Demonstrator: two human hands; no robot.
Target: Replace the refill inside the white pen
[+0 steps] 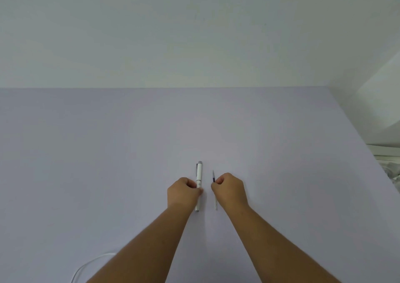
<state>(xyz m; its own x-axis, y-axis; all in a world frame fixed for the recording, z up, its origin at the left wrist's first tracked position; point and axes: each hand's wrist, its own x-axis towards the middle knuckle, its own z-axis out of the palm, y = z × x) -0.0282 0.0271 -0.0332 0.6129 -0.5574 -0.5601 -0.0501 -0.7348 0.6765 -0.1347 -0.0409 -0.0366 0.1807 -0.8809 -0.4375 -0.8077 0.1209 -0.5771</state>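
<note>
Left hand point(185, 193) curled closed on white pen point(199, 174), right hand point(229, 188) pinching thin refill point(213, 177), both over lilac table point(108, 152)

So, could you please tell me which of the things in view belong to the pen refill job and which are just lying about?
Belonging to the job:
- white pen, in the left hand
- refill, in the right hand

Just lying about:
- white cable at the table's near edge
- crumpled material off the table's right side

Two bare forearms, no sleeves, left hand point(185, 190), right hand point(230, 188), no rings
</note>
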